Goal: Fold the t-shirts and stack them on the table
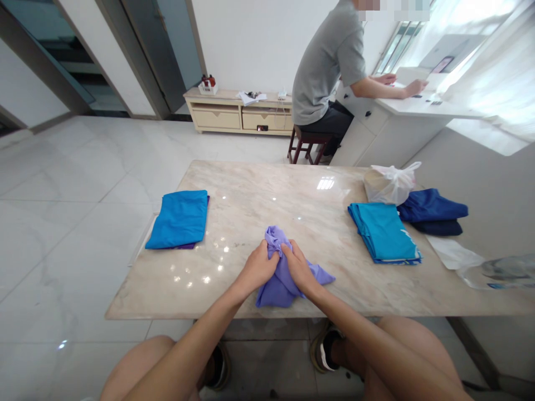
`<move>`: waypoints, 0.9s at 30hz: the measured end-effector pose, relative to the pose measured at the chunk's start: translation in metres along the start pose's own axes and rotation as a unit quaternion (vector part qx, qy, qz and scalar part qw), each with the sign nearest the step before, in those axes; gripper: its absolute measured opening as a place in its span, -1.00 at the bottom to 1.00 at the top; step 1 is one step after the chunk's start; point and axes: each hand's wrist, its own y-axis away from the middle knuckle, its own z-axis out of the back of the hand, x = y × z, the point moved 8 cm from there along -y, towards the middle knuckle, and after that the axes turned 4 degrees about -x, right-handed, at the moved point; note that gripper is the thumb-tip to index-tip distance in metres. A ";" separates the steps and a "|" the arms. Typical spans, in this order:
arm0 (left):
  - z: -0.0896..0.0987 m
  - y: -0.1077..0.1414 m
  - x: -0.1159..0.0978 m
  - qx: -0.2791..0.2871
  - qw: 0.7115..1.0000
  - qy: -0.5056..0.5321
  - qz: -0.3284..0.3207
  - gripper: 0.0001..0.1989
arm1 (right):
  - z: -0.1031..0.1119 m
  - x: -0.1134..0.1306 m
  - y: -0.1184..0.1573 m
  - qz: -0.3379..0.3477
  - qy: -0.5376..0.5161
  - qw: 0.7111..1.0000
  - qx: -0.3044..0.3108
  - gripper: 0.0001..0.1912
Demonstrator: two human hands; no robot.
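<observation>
A light purple cloth (278, 287) lies bunched near the front edge of the marble-look table (267, 189). My left hand (259, 263) is closed on its gathered upper part, thumb pointing inward. From the other side my right hand (297, 266) pinches the same bunch, the two thumbs almost meeting. Below the hands the fabric spreads loosely on the tabletop, with one corner stretching out to the right. What kind of purple item it is, I cannot tell. Parts of it are hidden under both hands.
Folded blue cloth (179, 218) lies at the table's left; folded turquoise cloth (387, 231) sits right, beside a dark blue cloth (434, 205) and a white plastic bag (390, 182). Clear plastic packaging (501, 271) lies far right. Beyond, a person (326, 67) sits on a stool.
</observation>
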 end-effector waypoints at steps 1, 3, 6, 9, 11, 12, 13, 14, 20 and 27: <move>0.000 0.000 0.000 -0.002 1.000 0.003 -0.001 -0.73 | 0.000 0.000 0.000 0.000 -0.001 1.000 0.000 -0.66; 0.001 0.000 0.000 -0.006 1.000 0.007 -0.002 -0.74 | 0.001 0.000 0.000 -0.001 0.000 1.000 -0.004 -0.67; 0.000 0.000 0.000 -0.007 1.000 0.005 -0.003 -0.74 | 0.000 0.001 0.000 0.000 -0.001 1.000 -0.005 -0.67; 0.000 0.000 0.000 -0.006 1.000 0.006 -0.004 -0.74 | -0.001 0.001 -0.001 0.001 -0.001 1.000 0.000 -0.66; 0.000 -0.001 0.001 -0.006 1.000 0.008 -0.004 -0.75 | 0.000 0.000 -0.002 0.003 -0.002 1.000 0.003 -0.64; 0.000 -0.001 0.002 -0.007 1.000 0.011 -0.004 -0.76 | -0.001 0.000 -0.002 0.005 -0.003 1.000 0.006 -0.63; 0.000 -0.002 0.003 -0.008 1.000 0.016 -0.003 -0.77 | -0.001 0.000 -0.002 0.007 -0.005 1.000 0.009 -0.62; -0.001 -0.002 0.004 -0.010 1.000 0.024 -0.004 -0.78 | -0.001 -0.001 -0.002 0.009 -0.006 1.000 0.013 -0.62; 0.001 -0.004 0.010 -0.029 0.995 0.086 -0.030 -0.78 | -0.005 0.004 0.002 0.035 0.004 0.999 0.034 -0.63; 0.058 -0.022 -0.009 -0.091 0.971 0.192 -0.112 -0.76 | 0.022 0.070 -0.023 0.174 0.013 0.984 0.031 -0.58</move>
